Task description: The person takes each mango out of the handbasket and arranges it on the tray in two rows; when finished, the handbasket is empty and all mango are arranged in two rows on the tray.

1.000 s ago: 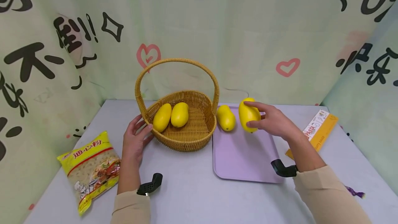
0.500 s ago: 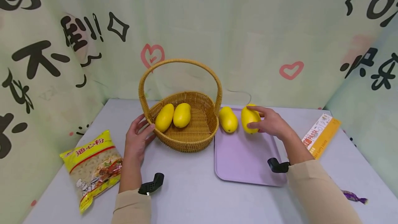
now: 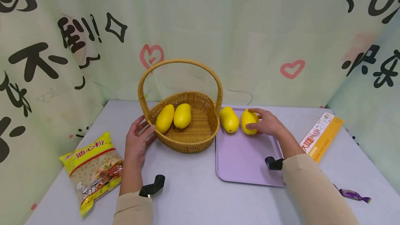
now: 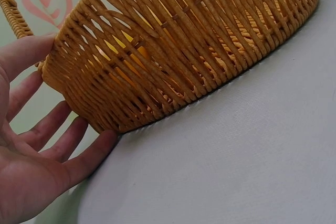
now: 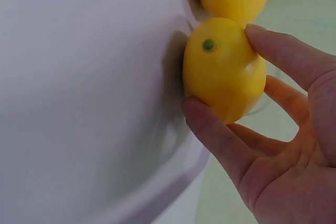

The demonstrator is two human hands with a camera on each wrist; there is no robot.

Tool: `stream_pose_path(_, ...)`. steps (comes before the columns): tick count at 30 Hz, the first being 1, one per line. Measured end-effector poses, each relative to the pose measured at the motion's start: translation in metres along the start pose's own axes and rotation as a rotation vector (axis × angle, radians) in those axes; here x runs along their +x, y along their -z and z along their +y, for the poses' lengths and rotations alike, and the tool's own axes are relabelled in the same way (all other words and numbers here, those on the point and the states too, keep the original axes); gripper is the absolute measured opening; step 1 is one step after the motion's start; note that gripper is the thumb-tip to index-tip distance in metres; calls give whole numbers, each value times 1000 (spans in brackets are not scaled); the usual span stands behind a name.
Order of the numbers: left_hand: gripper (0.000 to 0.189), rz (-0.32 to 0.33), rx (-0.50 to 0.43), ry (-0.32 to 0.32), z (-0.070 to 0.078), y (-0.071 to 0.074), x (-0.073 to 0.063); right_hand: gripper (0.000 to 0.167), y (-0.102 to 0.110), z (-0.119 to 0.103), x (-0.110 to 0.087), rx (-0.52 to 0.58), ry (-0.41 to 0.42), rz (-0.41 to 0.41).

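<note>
In the head view my left hand holds the left side of the wicker basket. Its thumb lies at the rim and its fingers spread along the outer wall, as the left wrist view also shows. Inside the basket lie two yellow mangoes, one longer and one rounder. On the lilac tray, my right hand grips a mango between thumb and fingers, its green stem nub visible. Another mango lies just left of it, close to the basket.
A yellow bag of pasta lies on the table at the left. Right of the tray are an orange and white pasta box, partly behind the right forearm, and a purple-wrapped candy. The basket's tall handle arches over it.
My right hand has lowered its mango onto the tray, beside the other mango there. My left hand stays on the basket. The camera view has shifted slightly.
</note>
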State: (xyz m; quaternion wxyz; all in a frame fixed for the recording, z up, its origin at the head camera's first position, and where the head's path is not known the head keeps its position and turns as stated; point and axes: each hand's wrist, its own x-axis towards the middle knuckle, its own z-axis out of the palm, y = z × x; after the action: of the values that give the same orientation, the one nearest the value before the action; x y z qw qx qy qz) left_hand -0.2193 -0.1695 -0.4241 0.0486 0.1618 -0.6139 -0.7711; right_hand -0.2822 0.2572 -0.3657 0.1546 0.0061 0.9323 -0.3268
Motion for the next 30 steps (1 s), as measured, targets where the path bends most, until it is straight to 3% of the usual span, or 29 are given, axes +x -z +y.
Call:
stream_pose_path(10,69,1,10,-6,1,1,-1,79,0,-4,9,51,-13,11)
stream_pose_path(30,68,7,9,-3,0,0,-1,72,-1,-3,2,23,0,114)
